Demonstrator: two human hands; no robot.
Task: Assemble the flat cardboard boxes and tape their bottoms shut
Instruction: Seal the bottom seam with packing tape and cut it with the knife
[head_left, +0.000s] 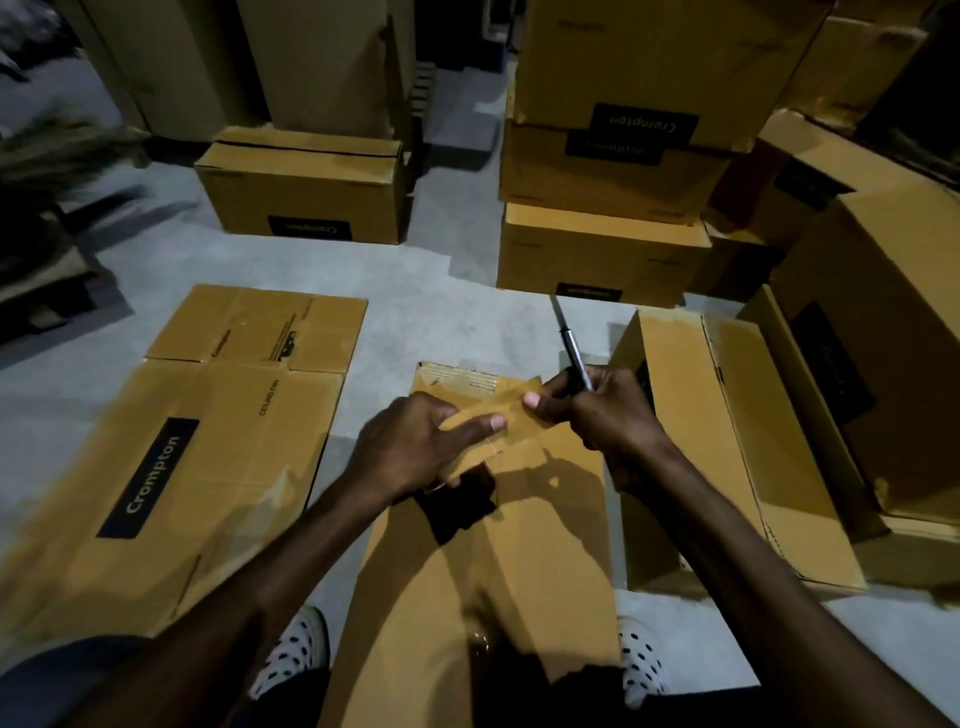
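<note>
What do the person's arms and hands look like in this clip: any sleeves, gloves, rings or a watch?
Both arms come in bare from the bottom edge: no sleeves reach the forearms. The left hand and the right hand are ungloved, with short nails showing on the fingers. No ring, watch or wristband is visible on either. The dim light hides finer detail.

Bare forearms, no sleeves; white shoes (296, 654) with dark dots; dark trousers (519, 691).

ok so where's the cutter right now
In the head view the cutter is in the right hand, right of centre, blade pointing away toward the stacked boxes, just above the tape strip both hands stretch over the box.
</note>
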